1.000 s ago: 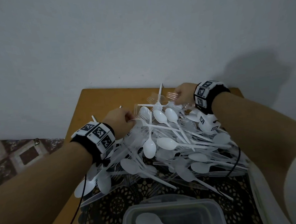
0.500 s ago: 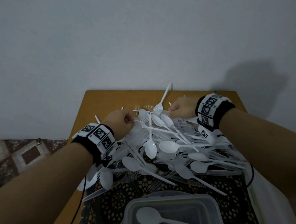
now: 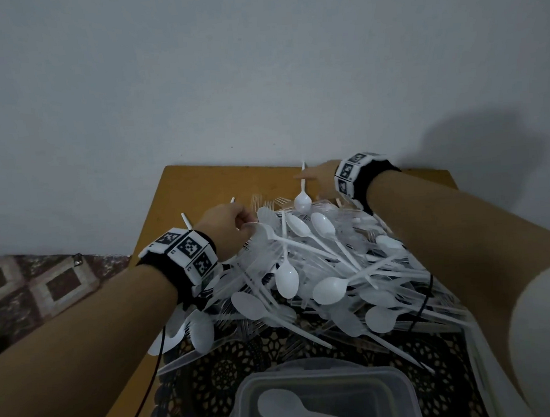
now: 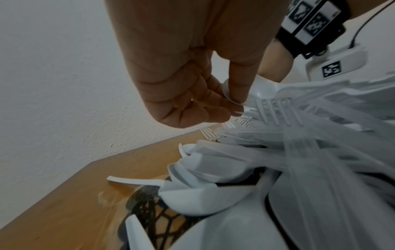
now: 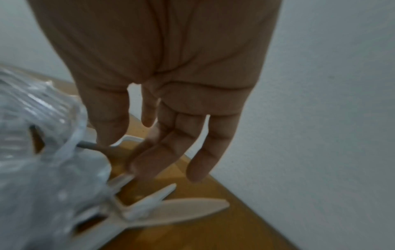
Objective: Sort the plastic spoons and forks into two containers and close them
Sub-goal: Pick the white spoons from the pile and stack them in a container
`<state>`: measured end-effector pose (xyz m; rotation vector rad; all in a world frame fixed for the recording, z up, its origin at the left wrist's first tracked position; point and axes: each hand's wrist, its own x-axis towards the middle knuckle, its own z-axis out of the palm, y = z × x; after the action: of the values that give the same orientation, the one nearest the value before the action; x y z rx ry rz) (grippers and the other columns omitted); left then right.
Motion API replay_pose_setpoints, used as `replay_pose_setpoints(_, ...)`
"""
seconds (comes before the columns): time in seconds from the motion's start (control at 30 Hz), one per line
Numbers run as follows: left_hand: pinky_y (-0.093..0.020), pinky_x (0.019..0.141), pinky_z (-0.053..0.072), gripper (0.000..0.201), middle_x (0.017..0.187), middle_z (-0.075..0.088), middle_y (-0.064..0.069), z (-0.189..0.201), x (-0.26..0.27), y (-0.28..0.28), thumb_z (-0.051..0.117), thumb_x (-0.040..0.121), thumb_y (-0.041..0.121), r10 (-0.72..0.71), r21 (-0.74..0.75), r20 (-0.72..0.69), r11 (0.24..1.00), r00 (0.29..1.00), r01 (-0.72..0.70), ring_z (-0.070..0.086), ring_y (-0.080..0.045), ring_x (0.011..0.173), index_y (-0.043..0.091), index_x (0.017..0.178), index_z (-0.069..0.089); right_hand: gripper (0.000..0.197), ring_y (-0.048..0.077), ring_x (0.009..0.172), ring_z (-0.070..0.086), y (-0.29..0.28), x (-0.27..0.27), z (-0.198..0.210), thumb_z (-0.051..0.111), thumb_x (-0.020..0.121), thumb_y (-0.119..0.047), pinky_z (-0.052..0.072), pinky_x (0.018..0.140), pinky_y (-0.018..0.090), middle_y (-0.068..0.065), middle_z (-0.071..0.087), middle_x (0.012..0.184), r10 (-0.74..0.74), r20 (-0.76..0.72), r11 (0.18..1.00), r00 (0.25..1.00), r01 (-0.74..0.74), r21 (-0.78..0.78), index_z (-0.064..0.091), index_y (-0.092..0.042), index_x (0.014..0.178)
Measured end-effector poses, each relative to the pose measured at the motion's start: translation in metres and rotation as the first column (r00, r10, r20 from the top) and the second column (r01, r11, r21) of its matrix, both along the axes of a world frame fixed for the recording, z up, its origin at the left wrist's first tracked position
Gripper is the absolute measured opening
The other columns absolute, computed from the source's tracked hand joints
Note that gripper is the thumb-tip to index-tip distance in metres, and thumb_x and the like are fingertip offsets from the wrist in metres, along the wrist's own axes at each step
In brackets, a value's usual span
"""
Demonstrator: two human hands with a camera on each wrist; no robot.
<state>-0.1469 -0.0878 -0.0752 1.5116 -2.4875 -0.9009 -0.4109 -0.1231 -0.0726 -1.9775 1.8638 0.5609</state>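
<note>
A heap of white spoons and clear forks [image 3: 320,263] covers the table's middle. My left hand [image 3: 225,221] is at the heap's far left, fingers curled; in the left wrist view its thumb and fingertips [image 4: 235,104] pinch the bowl of a white spoon [image 4: 262,88]. My right hand [image 3: 313,176] hovers at the heap's far edge with fingers straight and spread [image 5: 166,152], holding nothing. A white spoon [image 3: 302,201] lies there, its handle passing beside those fingers. A clear container [image 3: 311,373] near me holds one spoon [image 3: 281,406].
The wooden table [image 3: 200,187] stands against a pale wall, with bare wood on its far left. A dark lace mat [image 3: 230,374] lies under the heap. Black cables [image 3: 159,346] hang from both wrists. Patterned floor shows to the left.
My right hand has moved away from the heap toward the wall and its fingers have straightened from a fist. The left hand has stayed in place on the heap.
</note>
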Motion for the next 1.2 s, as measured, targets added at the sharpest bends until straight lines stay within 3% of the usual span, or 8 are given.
replay_pose_setpoints(0.23, -0.025, 0.075, 0.045, 0.008, 0.091, 0.061, 0.011, -0.007, 0.005, -0.009, 0.058, 0.094, 0.030, -0.022, -0.031, -0.052, 0.999, 0.998, 0.020, 0.057, -0.010, 0.086, 0.031, 0.086, 0.056, 0.042, 0.029, 0.098, 0.059, -0.019, 0.015, -0.015, 0.069, 0.080, -0.013, 0.051, 0.080, 0.032, 0.009, 0.052, 0.125, 0.068, -0.094, 0.987, 0.993, -0.080, -0.137, 0.066, -0.024, 0.121)
replay_pose_setpoints(0.4, -0.029, 0.078, 0.049, 0.009, 0.090, 0.060, 0.009, -0.009, 0.008, -0.008, 0.056, 0.095, 0.029, -0.020, -0.049, -0.120, 0.999, 0.993, 0.014, 0.058, -0.012, 0.085, 0.022, 0.094, 0.059, 0.017, 0.028, 0.095, 0.056, -0.013, 0.010, -0.010, 0.070, 0.085, -0.026, 0.051, 0.078, 0.037, 0.007, 0.054, 0.112, 0.190, -0.290, 0.953, 0.938, -0.247, -0.177, 0.069, -0.015, 0.098)
replay_pose_setpoints(0.53, -0.021, 0.059, 0.045, 0.017, 0.079, 0.061, 0.005, -0.006, 0.007, -0.007, 0.051, 0.097, 0.026, 0.029, -0.042, -0.224, 0.998, 0.974, -0.040, 0.056, -0.010, 0.068, 0.015, 0.091, 0.062, 0.021, 0.021, 0.070, 0.055, -0.008, -0.005, 0.008, 0.060, 0.092, -0.027, 0.038, 0.056, 0.024, 0.005, 0.061, 0.084, 0.047, -0.201, 0.971, 0.979, -0.092, -0.219, 0.065, -0.008, 0.100)
replay_pose_setpoints(0.63, -0.021, 0.053, 0.039, 0.020, 0.071, 0.059, 0.004, 0.001, 0.003, -0.005, 0.049, 0.099, 0.027, 0.146, 0.008, -0.384, 0.988, 0.912, -0.155, 0.048, -0.008, 0.055, 0.015, 0.089, 0.062, 0.026, 0.026, 0.081, 0.056, 0.004, -0.016, 0.008, 0.052, 0.097, -0.025, 0.037, 0.065, 0.026, 0.014, 0.065, 0.102, -0.071, -0.052, 0.977, 0.996, 0.059, -0.203, 0.061, -0.003, 0.108)
replay_pose_setpoints(0.8, -0.036, 0.079, 0.055, 0.012, 0.092, 0.070, 0.001, 0.027, 0.000, -0.002, 0.046, 0.101, 0.032, 0.226, 0.079, -0.663, 0.969, 0.713, -0.235, 0.068, -0.018, 0.089, 0.022, 0.099, 0.053, 0.026, 0.024, 0.077, 0.052, 0.026, -0.020, -0.007, 0.068, 0.085, -0.035, 0.039, 0.069, 0.029, 0.011, 0.060, 0.082, -0.207, 0.014, 0.970, 0.978, 0.207, -0.129, 0.061, -0.010, 0.083)
replay_pose_setpoints(0.93, -0.030, 0.066, 0.056, 0.009, 0.074, 0.068, 0.008, 0.042, 0.007, 0.000, 0.046, 0.100, 0.033, 0.170, 0.028, -0.746, 0.974, 0.644, -0.225, 0.068, -0.011, 0.069, 0.033, 0.093, 0.051, 0.028, 0.025, 0.082, 0.054, 0.034, -0.020, -0.007, 0.065, 0.087, -0.040, 0.044, 0.074, 0.031, 0.007, 0.057, 0.091, -0.261, 0.015, 0.956, 0.965, 0.261, -0.132, 0.056, -0.013, 0.089)
replay_pose_setpoints(1.07, -0.026, 0.062, 0.044, 0.017, 0.075, 0.063, 0.013, 0.038, 0.024, -0.009, 0.045, 0.099, 0.042, 0.181, -0.026, -0.636, 0.966, 0.750, -0.256, 0.055, 0.001, 0.059, 0.033, 0.089, 0.055, 0.028, 0.024, 0.071, 0.052, 0.040, -0.016, 0.011, 0.057, 0.092, -0.033, 0.037, 0.057, 0.027, 0.010, 0.057, 0.085, -0.217, 0.039, 0.962, 0.975, 0.221, -0.160, 0.052, -0.008, 0.081)
replay_pose_setpoints(1.2, -0.027, 0.056, 0.034, 0.040, 0.077, 0.054, 0.008, 0.018, 0.034, -0.014, 0.050, 0.089, 0.060, 0.196, -0.086, -0.238, 0.971, 0.951, -0.222, 0.050, -0.006, 0.065, 0.020, 0.091, 0.051, 0.016, 0.025, 0.075, 0.049, 0.052, -0.023, 0.025, 0.059, 0.090, -0.020, 0.030, 0.055, 0.028, 0.006, 0.052, 0.087, -0.174, 0.110, 0.929, 0.979, 0.200, -0.310, 0.045, -0.014, 0.093)
